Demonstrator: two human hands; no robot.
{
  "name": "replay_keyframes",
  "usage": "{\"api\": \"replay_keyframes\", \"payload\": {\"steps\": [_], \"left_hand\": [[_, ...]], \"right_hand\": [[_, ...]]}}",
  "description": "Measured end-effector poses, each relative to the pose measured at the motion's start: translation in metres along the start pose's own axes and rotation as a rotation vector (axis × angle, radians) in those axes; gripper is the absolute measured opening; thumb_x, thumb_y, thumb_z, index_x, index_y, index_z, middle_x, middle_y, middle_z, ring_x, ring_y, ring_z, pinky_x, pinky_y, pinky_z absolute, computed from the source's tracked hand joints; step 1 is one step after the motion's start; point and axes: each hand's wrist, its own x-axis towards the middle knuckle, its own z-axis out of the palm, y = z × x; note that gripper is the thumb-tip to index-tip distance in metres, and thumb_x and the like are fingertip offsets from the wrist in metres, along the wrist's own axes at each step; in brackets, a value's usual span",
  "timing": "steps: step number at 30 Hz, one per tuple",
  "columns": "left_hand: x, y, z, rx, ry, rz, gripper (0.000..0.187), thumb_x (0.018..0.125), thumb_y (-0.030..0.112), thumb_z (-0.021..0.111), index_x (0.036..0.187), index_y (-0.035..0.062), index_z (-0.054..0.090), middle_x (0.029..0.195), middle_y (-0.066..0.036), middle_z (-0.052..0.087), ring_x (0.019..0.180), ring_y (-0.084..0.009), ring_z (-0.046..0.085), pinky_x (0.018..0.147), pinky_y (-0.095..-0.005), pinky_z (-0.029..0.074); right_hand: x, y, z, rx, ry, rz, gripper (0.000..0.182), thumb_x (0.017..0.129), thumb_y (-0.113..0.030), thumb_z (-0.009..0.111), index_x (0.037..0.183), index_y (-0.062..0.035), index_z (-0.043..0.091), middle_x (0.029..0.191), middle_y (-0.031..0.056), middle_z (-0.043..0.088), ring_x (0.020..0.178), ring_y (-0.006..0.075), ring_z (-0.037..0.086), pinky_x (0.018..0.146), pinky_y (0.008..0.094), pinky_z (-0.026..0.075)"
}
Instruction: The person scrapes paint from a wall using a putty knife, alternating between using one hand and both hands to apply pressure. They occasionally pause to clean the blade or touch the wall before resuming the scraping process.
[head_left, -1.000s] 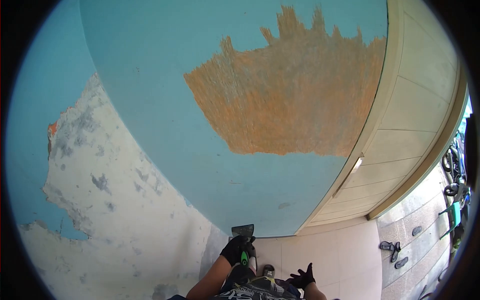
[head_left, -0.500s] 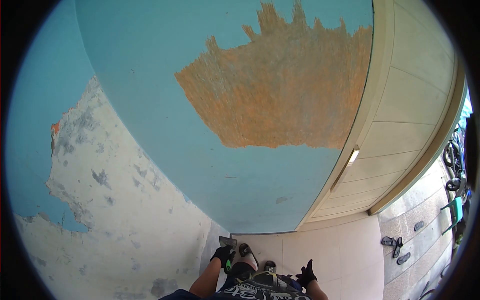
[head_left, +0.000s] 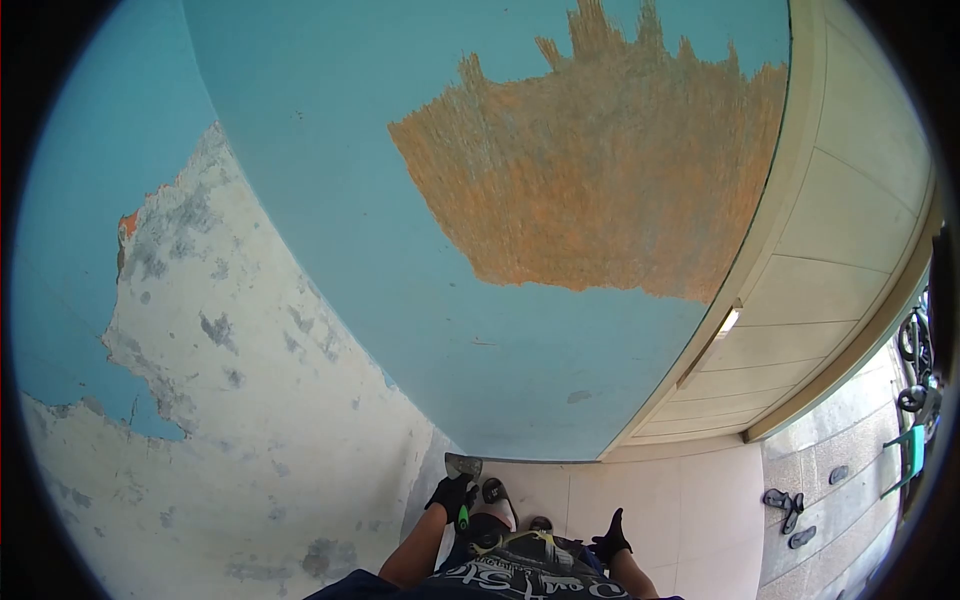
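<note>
In a black glove, my left hand [head_left: 450, 494] is wrapped round the green-marked handle of a scraper [head_left: 463, 465]. The scraper's wide metal blade points away from me, low by the corner where the two walls meet. My right hand [head_left: 611, 541], also gloved in black, hangs over the floor at my other side with thumb and fingers apart and nothing in it. Ahead stands a blue wall [head_left: 520, 350] with a large bare patch [head_left: 600, 190] of orange-brown, its upper edge jagged.
The left wall [head_left: 260, 400] is stripped to whitish plaster, with ragged blue paint around it. A cream panelled door or shutter [head_left: 820, 260] borders the blue wall. Pale tiles [head_left: 660, 500] lie underfoot. Outside at right are sandals [head_left: 790, 505], a green chair [head_left: 908, 458] and wheels [head_left: 910, 398].
The view has turned a little, so the walls and bare patch sit farther right. My left hand and the scraper appear slightly higher. My right hand stays open.
</note>
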Motion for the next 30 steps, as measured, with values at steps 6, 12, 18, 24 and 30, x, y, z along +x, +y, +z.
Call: {"api": "replay_keyframes", "payload": {"steps": [6,12,18,24,30], "left_hand": [[-0.007,0.005,-0.006,0.335,0.013,0.06,0.02,0.096,0.028,0.059,0.108,0.0118,0.064,0.078,-0.016,0.07,0.066,-0.0255,0.068,0.059,-0.0374,0.053],[0.005,0.014,-0.005,0.428,0.037,0.084,0.036,0.096,0.033,0.054,0.12,0.0079,0.063,0.097,-0.018,0.07,0.085,-0.0323,0.069,0.074,-0.041,0.054],[0.049,-0.042,0.021,-0.196,0.108,0.128,0.034,0.096,0.034,0.055,0.088,0.0043,0.068,0.07,-0.005,0.063,0.056,-0.0155,0.058,0.052,-0.0318,0.047],[0.021,0.06,-0.009,-0.266,0.319,0.215,0.022,0.097,0.027,0.053,0.102,0.006,0.059,0.083,-0.011,0.066,0.064,-0.0193,0.062,0.056,-0.0308,0.051],[0.031,0.151,-0.058,-1.035,0.151,-0.011,0.019,0.097,0.026,0.054,0.101,0.008,0.054,0.077,-0.008,0.061,0.055,-0.0157,0.055,0.049,-0.0288,0.045]], "right_hand": [[0.082,-0.013,-0.027,-0.319,0.04,0.057,0.139,0.058,-0.102,0.037,0.157,-0.0108,0.005,0.159,0.0233,0.021,0.144,0.0417,0.026,0.113,0.0628,0.017],[0.064,0.004,-0.033,-2.104,0.127,-0.523,0.092,0.094,-0.064,0.045,0.155,-0.0096,0.004,0.128,0.0239,0.059,0.09,0.0351,0.066,0.097,0.0496,0.043],[0.08,0.017,-0.051,-1.494,0.253,-0.511,0.069,0.098,-0.035,0.051,0.151,-0.0122,0.014,0.103,0.0216,0.068,0.091,0.031,0.067,0.085,0.0446,0.052],[0.096,0.01,-0.056,-1.116,0.3,-0.409,0.06,0.094,-0.031,0.055,0.147,-0.0136,0.031,0.094,0.0197,0.071,0.091,0.0312,0.07,0.082,0.0464,0.054],[0.067,-0.007,-0.023,-2.149,0.521,-0.667,0.035,0.084,-0.036,0.067,0.1,-0.0051,0.067,0.096,0.0169,0.073,0.088,0.0285,0.073,0.075,0.0416,0.057]]}}
